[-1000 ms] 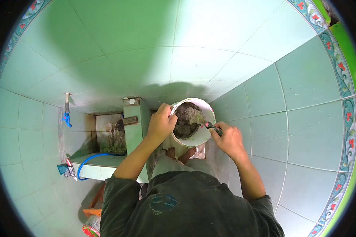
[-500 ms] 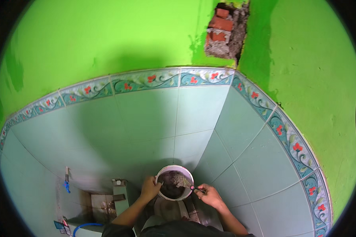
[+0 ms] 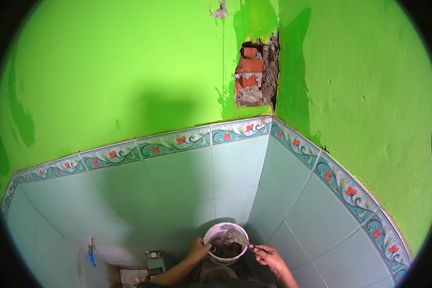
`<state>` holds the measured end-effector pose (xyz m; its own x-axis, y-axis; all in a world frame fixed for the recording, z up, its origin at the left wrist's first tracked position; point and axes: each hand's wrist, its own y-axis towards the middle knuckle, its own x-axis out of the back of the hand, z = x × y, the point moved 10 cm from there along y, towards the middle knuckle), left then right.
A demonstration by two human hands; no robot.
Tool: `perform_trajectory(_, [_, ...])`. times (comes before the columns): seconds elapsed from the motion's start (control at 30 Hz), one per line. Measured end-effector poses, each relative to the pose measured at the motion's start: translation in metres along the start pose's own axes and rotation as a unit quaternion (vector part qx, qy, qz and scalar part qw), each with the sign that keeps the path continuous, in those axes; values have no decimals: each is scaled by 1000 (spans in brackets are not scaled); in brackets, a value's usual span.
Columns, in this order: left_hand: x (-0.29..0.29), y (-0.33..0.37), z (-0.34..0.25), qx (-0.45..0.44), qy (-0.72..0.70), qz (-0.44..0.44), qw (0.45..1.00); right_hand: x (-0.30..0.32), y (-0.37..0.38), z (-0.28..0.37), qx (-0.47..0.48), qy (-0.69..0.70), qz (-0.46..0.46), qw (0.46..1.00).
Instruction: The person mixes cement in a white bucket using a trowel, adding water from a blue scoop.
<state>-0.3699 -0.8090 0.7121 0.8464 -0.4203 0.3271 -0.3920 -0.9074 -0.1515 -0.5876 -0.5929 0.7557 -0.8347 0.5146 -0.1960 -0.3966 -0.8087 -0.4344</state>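
Observation:
A round white bucket (image 3: pixel 219 261) with grey wet mortar (image 3: pixel 222 248) in it is held up in front of me, near the tiled corner. My left hand (image 3: pixel 198 250) grips its rim on the left side. In my right hand (image 3: pixel 270 259) is the dark handle of a small trowel (image 3: pixel 251 247), its fingers closed around it. The trowel's blade reaches over the bucket from the right rim and bears a lump of mortar. Part of the blade is hidden under that lump.
High in the corner, a broken-out patch (image 3: pixel 250 79) in the green wall bares red bricks and rough mortar. Below runs a floral tile border (image 3: pixel 151 149) above pale green tiles (image 3: pixel 177 192). A blue-handled tap (image 3: pixel 90 257) juts out at lower left, beside a ledge (image 3: pixel 154 263).
The view has tilted up, so the wall patch sits lower in the picture. Both hands, bucket and trowel appear lower and slightly further right. The grips stay the same.

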Motion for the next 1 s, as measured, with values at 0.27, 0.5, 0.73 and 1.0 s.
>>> perform_trajectory(0.27, [12,27,51,53,-74,-2,996,-23,3,10,35,-22,-7,999])
perform_trajectory(0.5, [40,33,81,36,-108,-36,993,-56,4,3,-23,151,117,981])
perform_trajectory(0.73, [46,15,34,34,-148,4,988,-86,7,-6,-133,377,243,884])
perform_trajectory(1.0, [66,13,19,24,-180,-16,983,-110,2,15,-77,323,274,903])
